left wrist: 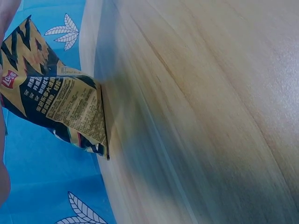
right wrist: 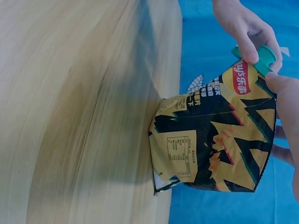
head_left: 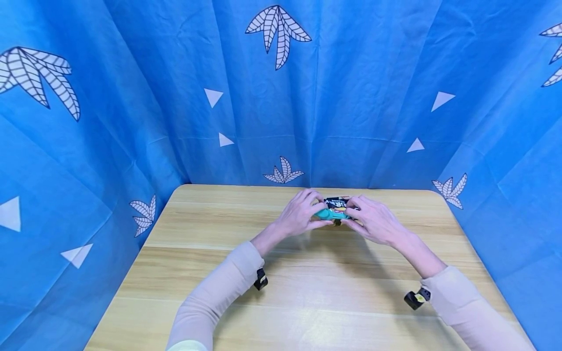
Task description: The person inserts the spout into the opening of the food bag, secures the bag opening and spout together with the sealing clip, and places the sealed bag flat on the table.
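Observation:
A black and gold chip bag [right wrist: 210, 135] with a red label stands on its bottom edge on the table. Along its top edge lies a teal bag clip [head_left: 327, 214]. My left hand [head_left: 303, 212] pinches the clip's left end between thumb and fingers. With thumb and fingers, my right hand [head_left: 373, 219] grips the top of the bag, the thumb close to the clip in the right wrist view. The left wrist view has the bag's printed side [left wrist: 70, 102], with only slivers of the hand at the frame's edge. How far the clip spans the bag is partly hidden by my fingers.
The wooden table [head_left: 281, 302] stretches from the bag toward me. Close behind its far edge hangs a blue curtain [head_left: 360, 87] with leaf and triangle prints, which also runs along both sides. Small black cameras [head_left: 261, 279] sit at both wrists.

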### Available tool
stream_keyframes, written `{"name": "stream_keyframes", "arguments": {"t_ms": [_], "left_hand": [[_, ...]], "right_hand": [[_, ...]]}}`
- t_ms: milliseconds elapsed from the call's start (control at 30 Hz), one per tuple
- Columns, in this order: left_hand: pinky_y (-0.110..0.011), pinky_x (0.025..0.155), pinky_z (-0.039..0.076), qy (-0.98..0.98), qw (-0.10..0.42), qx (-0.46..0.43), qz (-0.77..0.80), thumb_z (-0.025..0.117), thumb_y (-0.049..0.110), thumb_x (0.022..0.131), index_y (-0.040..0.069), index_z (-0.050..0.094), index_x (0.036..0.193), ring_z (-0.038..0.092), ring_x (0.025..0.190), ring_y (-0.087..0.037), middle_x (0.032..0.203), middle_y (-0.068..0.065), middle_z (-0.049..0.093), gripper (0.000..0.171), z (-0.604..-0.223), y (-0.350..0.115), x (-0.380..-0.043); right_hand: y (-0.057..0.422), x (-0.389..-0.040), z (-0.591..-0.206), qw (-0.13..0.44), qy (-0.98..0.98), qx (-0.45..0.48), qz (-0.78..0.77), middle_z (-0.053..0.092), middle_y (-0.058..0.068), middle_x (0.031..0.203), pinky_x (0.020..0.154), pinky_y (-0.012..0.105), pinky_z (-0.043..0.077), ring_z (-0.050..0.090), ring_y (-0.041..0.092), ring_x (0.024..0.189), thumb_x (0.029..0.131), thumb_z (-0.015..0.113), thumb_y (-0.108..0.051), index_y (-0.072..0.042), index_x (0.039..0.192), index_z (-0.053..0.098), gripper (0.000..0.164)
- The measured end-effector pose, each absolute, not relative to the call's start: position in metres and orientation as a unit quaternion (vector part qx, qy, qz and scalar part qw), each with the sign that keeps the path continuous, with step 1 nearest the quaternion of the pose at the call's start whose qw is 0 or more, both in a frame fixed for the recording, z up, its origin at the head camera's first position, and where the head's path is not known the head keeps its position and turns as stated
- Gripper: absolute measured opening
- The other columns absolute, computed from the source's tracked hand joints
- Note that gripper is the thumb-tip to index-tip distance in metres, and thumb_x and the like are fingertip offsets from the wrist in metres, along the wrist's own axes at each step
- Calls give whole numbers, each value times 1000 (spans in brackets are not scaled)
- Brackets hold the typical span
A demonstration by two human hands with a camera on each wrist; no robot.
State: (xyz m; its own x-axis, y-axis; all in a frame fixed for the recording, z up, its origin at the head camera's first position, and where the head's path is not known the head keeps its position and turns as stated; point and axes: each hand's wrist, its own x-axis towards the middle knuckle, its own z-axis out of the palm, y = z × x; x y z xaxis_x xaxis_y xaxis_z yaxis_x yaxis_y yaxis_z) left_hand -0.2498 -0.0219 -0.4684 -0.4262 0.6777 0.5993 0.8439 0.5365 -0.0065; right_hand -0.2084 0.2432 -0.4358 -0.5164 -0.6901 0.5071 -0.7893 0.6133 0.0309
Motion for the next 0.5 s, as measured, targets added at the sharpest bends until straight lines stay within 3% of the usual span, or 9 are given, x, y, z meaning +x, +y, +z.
{"name": "stream_keyframes", "arguments": {"t_ms": [267,500], "left_hand": [[-35,101,55,-825,281,-465,-153,82,50,88,16,74,108,61,114,-23,118,-10,70,40,-468,-21,-250],[-34,102,55,-826,282,-464,-147,81,51,88,16,75,108,61,115,-22,119,-9,70,40,-468,-22,-249]], "right_hand": [[245,-209,-436,248,-863,426,110,65,7,99,58,30,46,55,17,75,85,85,-25,-18,93,67,21],[249,-212,-442,268,-859,418,123,65,6,96,57,30,44,54,17,71,94,77,-37,-16,94,67,23]]}}
